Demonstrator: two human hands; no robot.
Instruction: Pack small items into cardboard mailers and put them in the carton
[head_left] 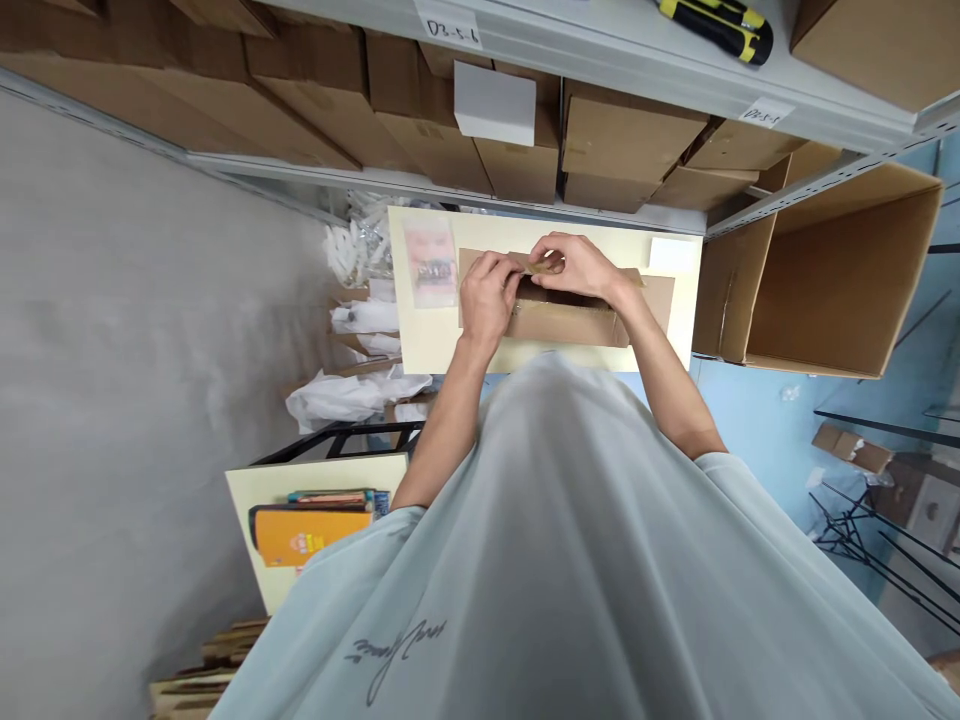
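Note:
A cardboard box (570, 325) lies on the cream tabletop (427, 345) in front of me, with a dark opening along its upper side and flaps at its ends. My left hand (487, 297) rests on the box's left part, its fingers bent and closed at the edge of the opening. Close beside it, my right hand (574, 268) pinches a thin brown strip (538, 268) that looks like packing tape. The fingertips of both hands nearly meet at this strip. What lies inside the box is hidden in shadow.
A clear bag with a printed card (433, 265) lies left on the table, a white slip (672, 254) right. Above is a metal shelf (630, 60) with cartons and a yellow-black screwdriver (720, 28). A large open carton (832, 270) stands right; white-wrapped items (352, 395) sit left.

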